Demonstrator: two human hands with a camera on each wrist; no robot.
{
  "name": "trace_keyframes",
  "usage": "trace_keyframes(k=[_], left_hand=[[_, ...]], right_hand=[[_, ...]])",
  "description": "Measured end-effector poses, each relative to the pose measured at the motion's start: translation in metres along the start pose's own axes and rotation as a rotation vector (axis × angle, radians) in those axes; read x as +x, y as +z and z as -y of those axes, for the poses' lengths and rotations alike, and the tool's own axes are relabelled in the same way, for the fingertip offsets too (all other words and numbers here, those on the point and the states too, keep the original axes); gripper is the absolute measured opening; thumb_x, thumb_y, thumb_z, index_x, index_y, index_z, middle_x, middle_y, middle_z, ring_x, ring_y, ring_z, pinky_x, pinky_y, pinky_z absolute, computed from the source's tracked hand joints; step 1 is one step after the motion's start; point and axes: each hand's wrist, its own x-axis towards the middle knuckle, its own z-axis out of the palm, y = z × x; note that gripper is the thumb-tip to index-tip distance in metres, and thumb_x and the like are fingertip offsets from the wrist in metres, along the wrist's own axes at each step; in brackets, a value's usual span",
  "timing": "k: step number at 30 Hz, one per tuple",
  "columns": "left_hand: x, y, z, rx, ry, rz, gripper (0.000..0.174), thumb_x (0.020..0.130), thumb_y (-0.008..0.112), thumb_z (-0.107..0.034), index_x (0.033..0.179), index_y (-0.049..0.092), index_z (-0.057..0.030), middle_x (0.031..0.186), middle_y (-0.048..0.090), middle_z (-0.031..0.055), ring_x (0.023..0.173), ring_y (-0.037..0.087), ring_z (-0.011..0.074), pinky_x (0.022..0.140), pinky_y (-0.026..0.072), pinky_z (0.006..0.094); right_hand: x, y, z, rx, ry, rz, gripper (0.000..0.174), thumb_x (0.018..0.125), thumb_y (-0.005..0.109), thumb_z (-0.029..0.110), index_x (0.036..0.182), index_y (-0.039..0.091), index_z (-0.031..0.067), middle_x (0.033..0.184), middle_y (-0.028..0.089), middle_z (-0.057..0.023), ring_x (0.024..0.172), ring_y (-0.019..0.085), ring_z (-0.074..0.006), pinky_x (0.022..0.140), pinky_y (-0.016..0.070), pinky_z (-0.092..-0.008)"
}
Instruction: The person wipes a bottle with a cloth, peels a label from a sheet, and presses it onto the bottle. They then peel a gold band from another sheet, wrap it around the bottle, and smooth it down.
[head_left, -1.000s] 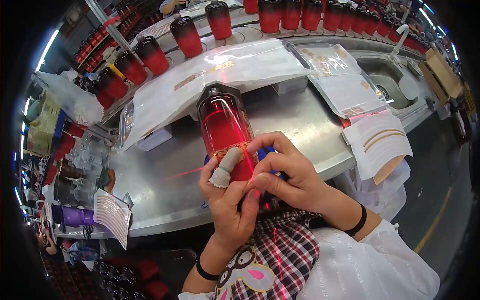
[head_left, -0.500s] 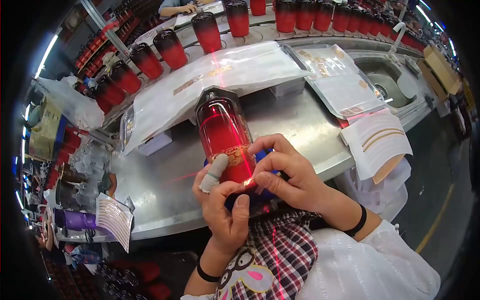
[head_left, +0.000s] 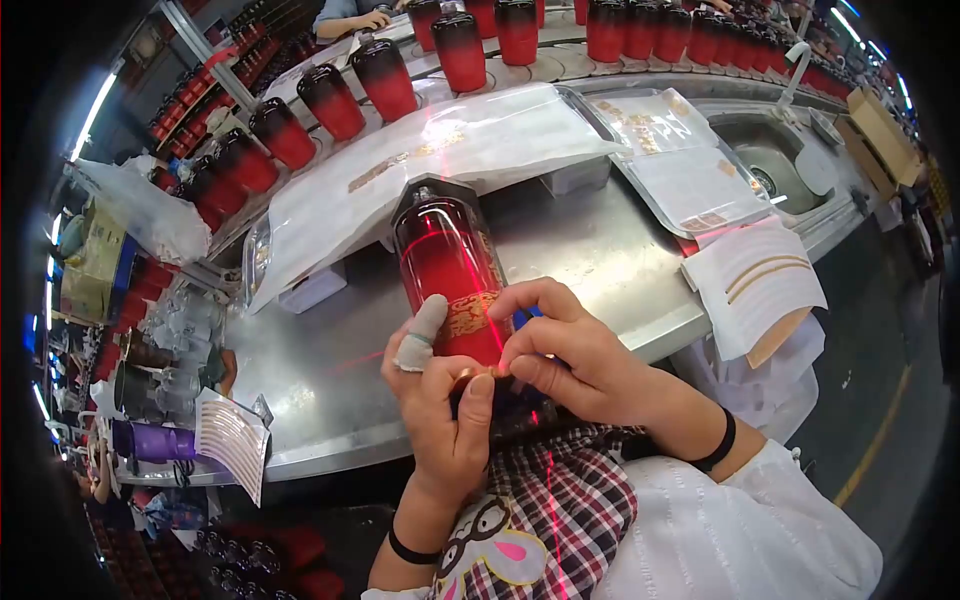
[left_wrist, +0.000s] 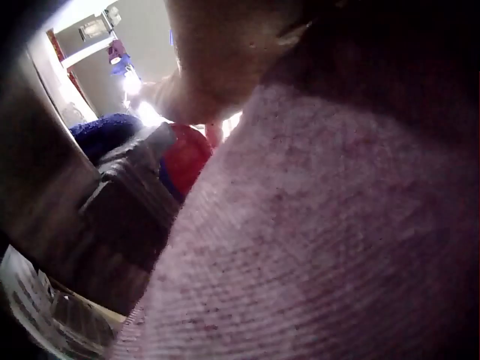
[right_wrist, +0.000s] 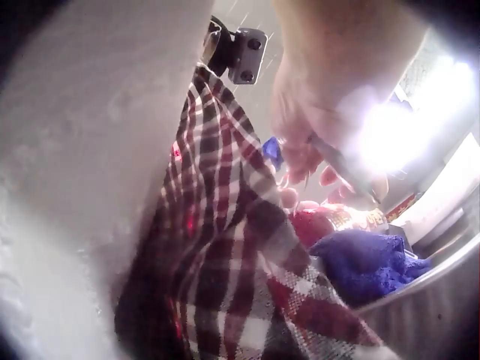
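Observation:
A glass bottle (head_left: pixel 430 262), black fading to red with a gold pattern (head_left: pixel 472 314), lies on its side in the head view, neck pointing away, at a dark holder (head_left: pixel 462 190). Near its base, my left hand (head_left: pixel 440 415) pinches a thin gold strip (head_left: pixel 463 379) between thumb and forefinger. A pale cover wraps another finger (head_left: pixel 424 330) of this hand, which is raised along the bottle's side. My right hand (head_left: pixel 570 358) pinches the strip's other end, with its forefinger reaching to the bottle. In the right wrist view, blue cloth (right_wrist: pixel 367 259) lies beside the bottle's red base (right_wrist: pixel 311 225).
Behind the bottle, a white sheet (head_left: pixel 320 215) with gold decals spans the metal table (head_left: pixel 330 370). Several red-black bottles (head_left: pixel 390 80) line a conveyor. To the right are a decal tray (head_left: pixel 690 185), a sheet with gold strips (head_left: pixel 765 280) and a sink (head_left: pixel 755 155).
My left hand has shifted left, away from the right hand, and the gold strip now shows between them. More of the bottle's gold pattern is visible. Bottles on the conveyor have moved right.

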Motion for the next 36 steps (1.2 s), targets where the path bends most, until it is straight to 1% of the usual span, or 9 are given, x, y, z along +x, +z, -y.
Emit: trace_keyframes(k=[4,6,12,14,18,24,27,30,36], left_hand=[[-0.002,0.0,0.002,-0.076,-0.049,-0.029,0.011,0.09,0.064,-0.015,0.09,0.063,-0.0044,0.144,0.047,0.0231,0.133,0.035,0.037,0.111,0.0265,0.0466],[-0.001,0.0,0.0,-0.106,-0.08,-0.044,0.01,0.089,0.064,-0.014,0.088,0.063,-0.0042,0.143,0.048,0.023,0.133,0.035,0.0364,0.111,0.026,0.0463],[-0.005,0.001,0.005,-0.316,-0.171,-0.117,0.005,0.087,0.065,-0.008,0.087,0.065,-0.0035,0.144,0.048,0.0218,0.134,0.036,0.0314,0.11,0.0287,0.0434],[-0.005,0.001,0.005,-0.31,-0.18,-0.116,0.004,0.086,0.065,-0.007,0.087,0.065,-0.0034,0.144,0.048,0.0215,0.134,0.036,0.0303,0.11,0.0291,0.0424],[-0.006,0.001,0.004,-0.315,-0.195,-0.118,0.005,0.086,0.064,-0.007,0.088,0.066,-0.0036,0.144,0.047,0.0219,0.134,0.036,0.0294,0.11,0.0291,0.0413],[-0.005,-0.003,0.002,-0.209,-0.143,-0.072,0.007,0.084,0.063,-0.009,0.087,0.068,-0.0048,0.145,0.046,0.0223,0.134,0.036,0.0322,0.112,0.0261,0.0435],[-0.003,-0.002,-0.002,-0.202,-0.104,-0.068,0.006,0.082,0.064,-0.009,0.085,0.068,-0.0051,0.146,0.046,0.0217,0.135,0.035,0.0349,0.113,0.0238,0.046],[-0.002,-0.001,-0.006,-0.201,-0.065,-0.054,0.006,0.081,0.065,-0.008,0.085,0.068,-0.0056,0.146,0.046,0.0211,0.135,0.034,0.036,0.113,0.0227,0.0473],[-0.005,-0.002,-0.002,-0.166,-0.092,-0.044,0.008,0.079,0.064,-0.005,0.086,0.067,-0.0053,0.146,0.046,0.0213,0.135,0.034,0.0362,0.112,0.0249,0.0466]], right_hand=[[-0.002,0.003,-0.005,0.07,0.04,-0.028,0.014,0.092,0.066,0.018,0.093,0.063,0.0042,0.122,0.051,-0.0146,0.115,0.049,-0.031,0.099,0.0396,-0.0408],[-0.001,-0.003,-0.004,-0.076,-0.05,0.022,0.016,0.094,0.066,0.018,0.095,0.063,0.0032,0.123,0.049,-0.0144,0.112,0.052,-0.0253,0.094,0.0438,-0.0362],[-0.003,-0.007,-0.007,-0.11,-0.056,0.049,0.015,0.093,0.067,0.016,0.092,0.062,0.0024,0.122,0.049,-0.014,0.112,0.053,-0.024,0.094,0.0451,-0.0356],[-0.005,-0.007,-0.008,0.04,0.041,0.049,0.016,0.096,0.064,0.017,0.092,0.061,0.0014,0.122,0.047,-0.0137,0.109,0.055,-0.0211,0.091,0.0475,-0.0333],[-0.005,-0.006,0.0,0.317,0.233,-0.009,0.017,0.093,0.066,0.019,0.088,0.062,0.0026,0.116,0.051,-0.0139,0.106,0.052,-0.0279,0.092,0.0451,-0.0366],[-0.003,-0.012,-0.006,-0.064,-0.008,0.023,0.023,0.095,0.066,0.025,0.099,0.064,0.0027,0.12,0.048,-0.0135,0.112,0.053,-0.0238,0.094,0.0459,-0.0369],[-0.002,-0.008,-0.006,-0.065,-0.021,-0.056,0.023,0.09,0.071,0.024,0.102,0.066,0.0054,0.122,0.049,-0.0137,0.117,0.05,-0.0283,0.098,0.0424,-0.0392],[0.003,-0.003,-0.001,-0.125,-0.105,-0.016,0.02,0.088,0.073,0.021,0.099,0.067,0.0055,0.123,0.05,-0.014,0.117,0.05,-0.0301,0.098,0.0417,-0.0387],[-0.001,-0.008,-0.002,-0.06,-0.004,0.008,0.013,0.087,0.073,0.018,0.089,0.067,0.0063,0.121,0.052,-0.0145,0.115,0.05,-0.0287,0.098,0.041,-0.0383]])
